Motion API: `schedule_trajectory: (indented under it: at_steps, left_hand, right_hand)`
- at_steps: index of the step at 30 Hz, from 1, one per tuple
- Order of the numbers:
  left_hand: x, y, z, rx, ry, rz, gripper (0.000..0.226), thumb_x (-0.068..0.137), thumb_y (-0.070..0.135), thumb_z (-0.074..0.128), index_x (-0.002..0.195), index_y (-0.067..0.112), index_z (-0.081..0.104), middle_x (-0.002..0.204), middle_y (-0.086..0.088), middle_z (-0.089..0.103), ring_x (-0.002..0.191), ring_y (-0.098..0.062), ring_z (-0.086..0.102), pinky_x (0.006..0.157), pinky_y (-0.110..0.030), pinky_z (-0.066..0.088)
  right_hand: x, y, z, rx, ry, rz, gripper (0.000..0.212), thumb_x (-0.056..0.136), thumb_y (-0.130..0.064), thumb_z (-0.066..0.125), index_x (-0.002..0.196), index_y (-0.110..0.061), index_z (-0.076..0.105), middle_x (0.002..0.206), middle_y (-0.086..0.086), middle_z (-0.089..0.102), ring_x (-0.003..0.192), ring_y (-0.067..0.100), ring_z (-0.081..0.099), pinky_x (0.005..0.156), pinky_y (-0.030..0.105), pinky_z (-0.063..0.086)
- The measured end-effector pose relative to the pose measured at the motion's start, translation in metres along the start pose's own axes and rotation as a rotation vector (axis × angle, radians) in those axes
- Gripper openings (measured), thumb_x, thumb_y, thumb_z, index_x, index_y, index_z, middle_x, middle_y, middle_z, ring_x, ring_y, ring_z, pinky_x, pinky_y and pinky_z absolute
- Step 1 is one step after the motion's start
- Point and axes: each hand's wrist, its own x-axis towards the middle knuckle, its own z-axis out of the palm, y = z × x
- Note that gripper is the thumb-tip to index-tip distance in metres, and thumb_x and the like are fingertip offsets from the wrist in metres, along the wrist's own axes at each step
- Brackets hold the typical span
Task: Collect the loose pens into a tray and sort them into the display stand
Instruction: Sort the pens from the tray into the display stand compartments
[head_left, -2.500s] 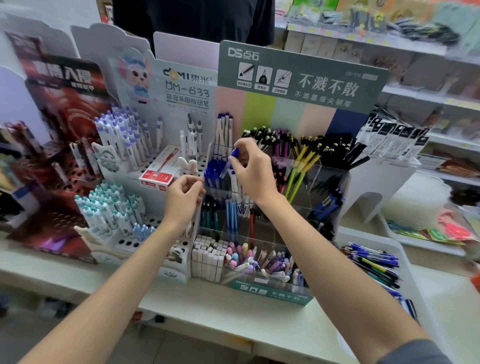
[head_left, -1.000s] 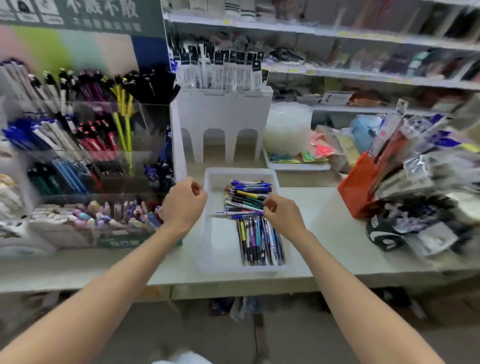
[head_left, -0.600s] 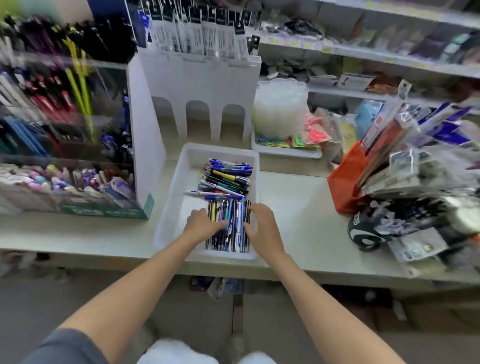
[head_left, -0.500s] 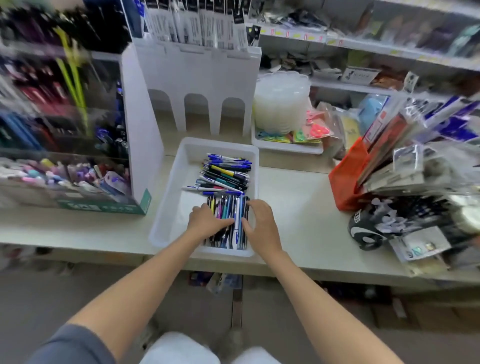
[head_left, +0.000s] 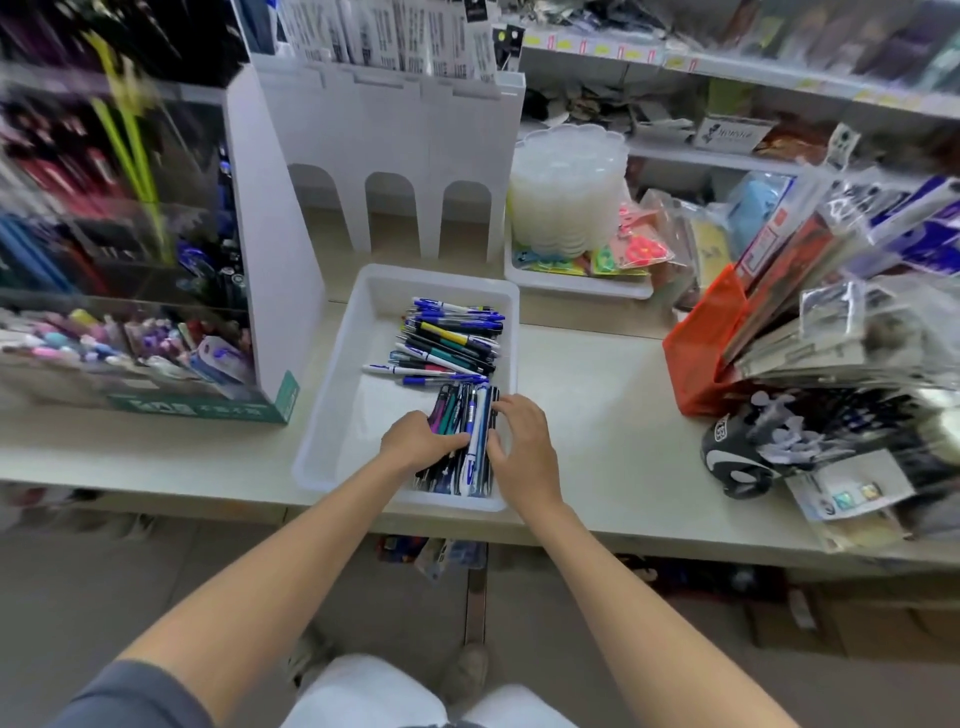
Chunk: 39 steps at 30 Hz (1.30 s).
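A white tray (head_left: 363, 415) sits on the counter in front of me. Inside it, a pile of loose pens (head_left: 452, 338) lies crosswise at the far end, and a bundle of pens (head_left: 475, 415) lies lengthwise along the near right side. My left hand (head_left: 418, 441) lies over the bundle's left side with its fingers curled across the pens. My right hand (head_left: 519, 447) cups the bundle's right side, fingertips and thumb touching it. The clear display stand (head_left: 130, 218), filled with coloured pens, stands to the left of the tray.
A white arched riser (head_left: 395, 156) with carded pens stands behind the tray. A stack of clear containers (head_left: 566, 187) sits in a tray at the back right. An orange box (head_left: 701, 338) and packaged goods crowd the right. Shelves run behind.
My view swung right from the display stand to the tray. Both hands left the stand and came down onto the near bundle of pens, where they have stayed for the last half second.
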Motion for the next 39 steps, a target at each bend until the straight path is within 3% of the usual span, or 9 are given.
schedule_trajectory:
  at_steps: [4,7,10,15,18,24,29,33,39]
  left_hand:
    - [0.0,0.002,0.002,-0.053,-0.018,0.016,0.038,0.082,0.045,0.077,0.091,0.011,0.062,0.084,-0.005,0.068,0.074,-0.019,0.065,0.071,-0.035,0.056]
    - [0.0,0.003,0.002,-0.152,-0.035,-0.056,0.04,0.084,0.041,0.077,0.09,0.009,0.053,0.074,-0.003,0.052,0.063,-0.015,0.049,0.057,-0.025,0.04]
    - [0.001,-0.001,0.004,-0.234,-0.061,-0.077,0.048,0.084,0.04,0.078,0.108,0.003,0.058,0.081,-0.004,0.057,0.07,-0.016,0.054,0.058,-0.025,0.04]
    - [0.002,-0.001,0.009,-0.203,-0.05,-0.037,0.032,0.085,0.031,0.077,0.101,0.007,0.063,0.082,-0.005,0.064,0.07,-0.018,0.06,0.062,-0.029,0.049]
    - [0.002,-0.001,0.006,-0.171,-0.039,-0.052,0.043,0.079,0.035,0.08,0.107,0.008,0.061,0.095,-0.01,0.068,0.085,-0.022,0.067,0.076,-0.037,0.058]
    - [-0.003,0.002,0.001,-0.157,-0.034,-0.132,0.047,0.086,0.035,0.073,0.113,0.002,0.052,0.086,-0.006,0.052,0.073,-0.016,0.051,0.059,-0.026,0.041]
    - [-0.011,0.008,-0.001,-0.073,-0.052,-0.053,0.059,0.072,0.027,0.08,0.119,0.005,0.051,0.101,-0.009,0.063,0.087,-0.023,0.065,0.068,-0.033,0.054]
    - [-0.01,-0.007,-0.011,-0.125,-0.03,-0.003,0.035,0.079,0.011,0.077,0.107,0.005,0.058,0.103,-0.017,0.067,0.089,-0.027,0.067,0.075,-0.04,0.059]
    - [-0.012,-0.018,-0.027,-0.308,-0.135,0.077,0.029,0.088,0.012,0.073,0.114,0.01,0.059,0.105,-0.009,0.067,0.088,-0.016,0.064,0.067,-0.024,0.051]
  right_hand:
    - [0.0,0.0,0.001,-0.003,-0.006,0.007,0.039,0.097,-0.02,0.058,0.135,-0.016,0.052,0.142,-0.001,0.048,0.136,0.008,0.035,0.107,0.014,0.025]
    - [0.0,0.0,0.002,-0.009,-0.01,0.011,0.04,0.097,-0.021,0.057,0.137,-0.017,0.051,0.143,-0.002,0.047,0.138,0.007,0.033,0.107,0.014,0.025]
    - [-0.001,0.0,0.002,-0.015,-0.005,0.011,0.039,0.097,-0.021,0.057,0.136,-0.017,0.052,0.144,-0.002,0.046,0.138,0.007,0.033,0.108,0.017,0.03]
    - [-0.001,0.0,0.001,-0.012,-0.01,0.008,0.037,0.098,-0.02,0.056,0.135,-0.015,0.053,0.144,-0.001,0.047,0.138,0.008,0.032,0.106,0.014,0.026]
    - [-0.001,-0.001,0.001,-0.011,-0.012,0.005,0.037,0.098,-0.019,0.056,0.134,-0.014,0.054,0.145,-0.001,0.046,0.14,0.008,0.031,0.108,0.015,0.023]
    - [-0.001,0.0,0.0,-0.016,-0.02,0.0,0.036,0.098,-0.018,0.055,0.134,-0.014,0.054,0.146,-0.002,0.045,0.14,0.008,0.029,0.108,0.016,0.022]
    - [-0.001,-0.001,-0.001,-0.032,-0.055,0.003,0.037,0.098,-0.017,0.054,0.135,-0.015,0.053,0.149,-0.001,0.042,0.143,0.01,0.026,0.108,0.019,0.024]
    - [-0.003,-0.003,-0.003,-0.035,-0.088,0.016,0.04,0.099,-0.019,0.053,0.139,-0.017,0.05,0.152,-0.004,0.038,0.145,0.008,0.022,0.11,0.019,0.02]
    - [0.001,-0.002,-0.006,-0.063,-0.105,-0.015,0.043,0.097,-0.018,0.057,0.139,-0.016,0.05,0.149,-0.002,0.04,0.143,0.011,0.026,0.117,0.026,0.024]
